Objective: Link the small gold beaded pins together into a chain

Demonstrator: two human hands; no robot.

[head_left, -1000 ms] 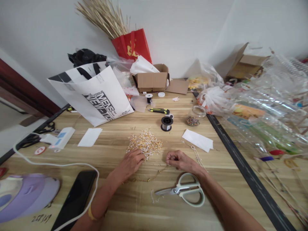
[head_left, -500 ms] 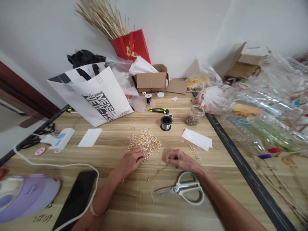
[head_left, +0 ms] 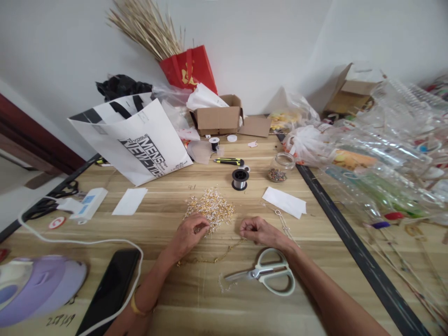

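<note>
My left hand (head_left: 191, 234) rests at the near edge of a pile of small gold and silver beads (head_left: 213, 205), its thumb and fingers curled together. What sits between those fingertips is too small to make out. A thin gold beaded chain (head_left: 215, 259) lies in a curve on the table below both hands. One end of it runs up to my right hand (head_left: 261, 232), whose fingers are pinched closed on it. White-handled scissors (head_left: 264, 273) lie just below my right hand, blades pointing left. Beside the blade tips is a fine silver chain (head_left: 225, 284).
Behind the pile stand a wire spool (head_left: 240, 179), a yellow-black utility knife (head_left: 229, 161) and a glass jar of beads (head_left: 282, 167). White paper (head_left: 285, 202) and another chain (head_left: 284, 223) lie right. A phone (head_left: 110, 291) and white cable (head_left: 105, 241) are left; plastic bottles (head_left: 378, 158) crowd the right.
My left fingers have shifted slightly on the edge of the pile, the thumb and fingers curling a little differently. My right hand stays pinched in nearly the same place.
</note>
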